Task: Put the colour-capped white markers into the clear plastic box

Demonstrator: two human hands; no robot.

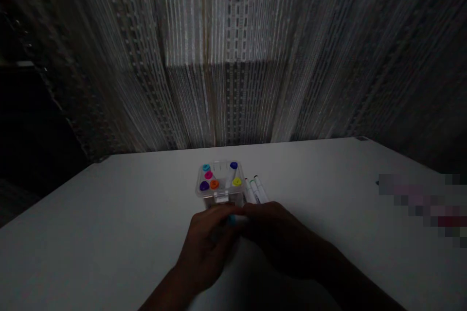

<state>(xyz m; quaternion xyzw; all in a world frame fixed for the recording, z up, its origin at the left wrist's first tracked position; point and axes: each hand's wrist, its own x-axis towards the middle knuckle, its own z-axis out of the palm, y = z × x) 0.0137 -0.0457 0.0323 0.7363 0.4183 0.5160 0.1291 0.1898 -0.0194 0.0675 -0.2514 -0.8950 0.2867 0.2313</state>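
Observation:
A white marker (241,219) with a blue end lies between my two hands, just in front of a clear plastic box. My left hand (204,245) pinches it near the blue end. The fingers of my right hand (273,231) close around its other end, and most of that end is hidden. The transparent box (219,198) has a latched lid with several colourful button-like pieces on it. To its right, several white markers (260,189) with dark or green tips lie side by side, their near ends covered by my right hand.
Everything rests on a white table (109,233) in dim light. Behind its far edge hangs a striped, textured curtain (233,82). Toward the right edge, a pixelated patch (426,204) hides pinkish and red things, with a small dark tip (377,182) sticking out.

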